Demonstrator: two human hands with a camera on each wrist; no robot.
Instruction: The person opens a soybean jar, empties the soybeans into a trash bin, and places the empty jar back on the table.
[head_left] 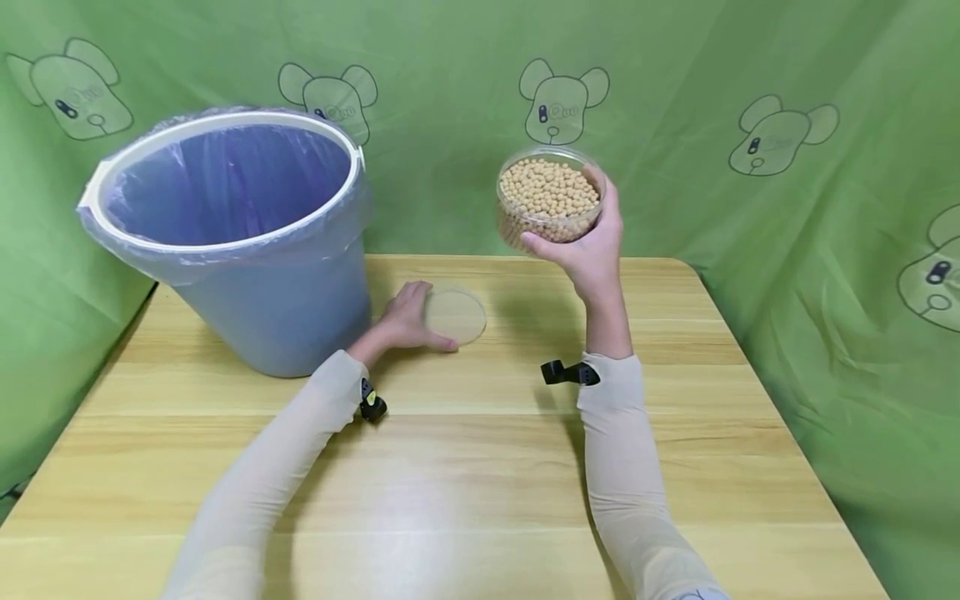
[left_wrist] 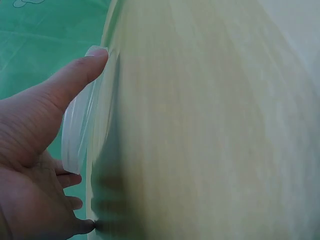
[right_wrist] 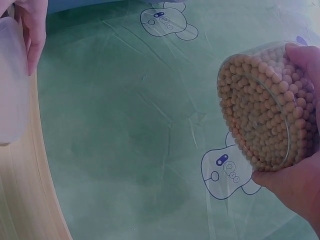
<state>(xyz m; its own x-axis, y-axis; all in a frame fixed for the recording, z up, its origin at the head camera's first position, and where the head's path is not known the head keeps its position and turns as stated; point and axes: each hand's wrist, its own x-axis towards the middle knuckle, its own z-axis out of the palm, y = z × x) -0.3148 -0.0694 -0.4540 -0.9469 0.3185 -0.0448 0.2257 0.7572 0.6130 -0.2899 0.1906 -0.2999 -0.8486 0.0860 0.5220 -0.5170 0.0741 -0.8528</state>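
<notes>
**Beans raised, lid down on the wood**

Above the far edge of the surface (head_left: 480,467), your right hand (head_left: 592,250) holds up a clear round container (head_left: 550,200) filled to the brim with pale soybeans (head_left: 550,187). Your fingers and thumb wrap its wall from the side and below, and it hangs in the air against the green backdrop (head_left: 675,125), well clear of the wood. The right wrist view shows the same grasp from close by, with the container tipped on its side toward that camera and the beans packed against the transparent wall.

Your left hand (head_left: 405,321) is down on the surface, just right of the bin (head_left: 240,242). The bin is lined with a bluish bag and stands at the far left of the surface. The clear round lid (head_left: 455,317) lies flat, and your left fingers lie fairly straight at its near and left edge, touching it. In the left wrist view your thumb is stretched along the lid's rim; that picture is blurred, so you probably press on the lid rather than pinch it.

The lid and the container are well apart, one on the wood and one aloft.
</notes>
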